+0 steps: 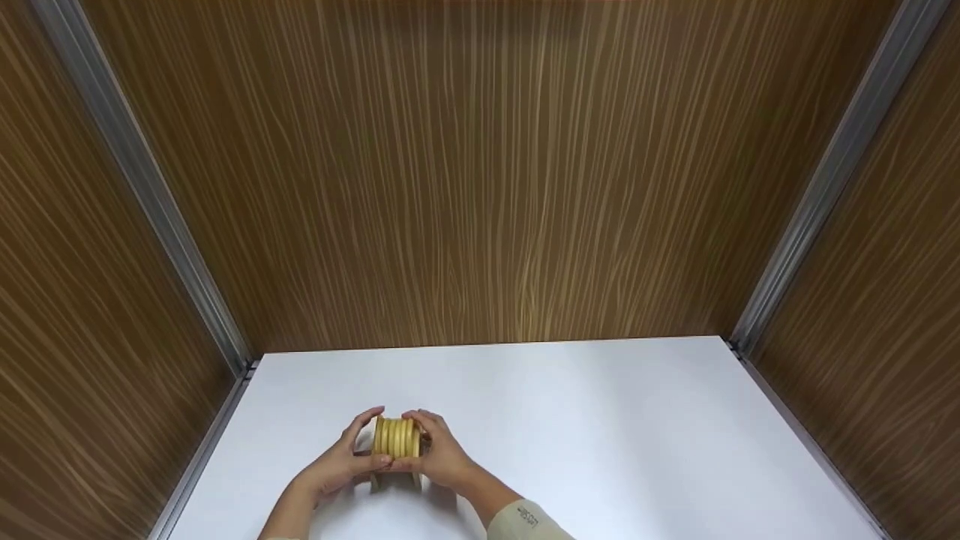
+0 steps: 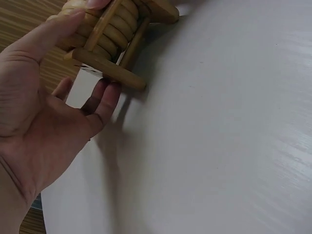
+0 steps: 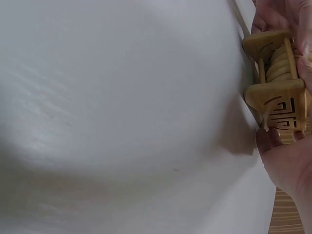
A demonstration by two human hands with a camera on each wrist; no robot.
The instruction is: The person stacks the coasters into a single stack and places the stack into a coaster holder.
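Both hands hold a light wooden rack [image 3: 280, 105] filled with a row of round wooden discs that look like coasters [image 1: 397, 437]. My left hand [image 1: 335, 463] grips its left end, thumb across the near side and fingers round the far side and end. At the other end my right hand [image 1: 448, 459] grips it the same way. Cut-out line patterns show on the rack's end panel in the right wrist view. In the left wrist view, the left thumb lies over the discs [image 2: 114, 31]. Whether the rack touches the table cannot be told.
The white table [image 1: 615, 442] stretches away to the right and behind the hands. Brown wood-grain panels [image 1: 480, 172] stand at the back and both sides, joined by grey metal corner posts [image 1: 150, 180].
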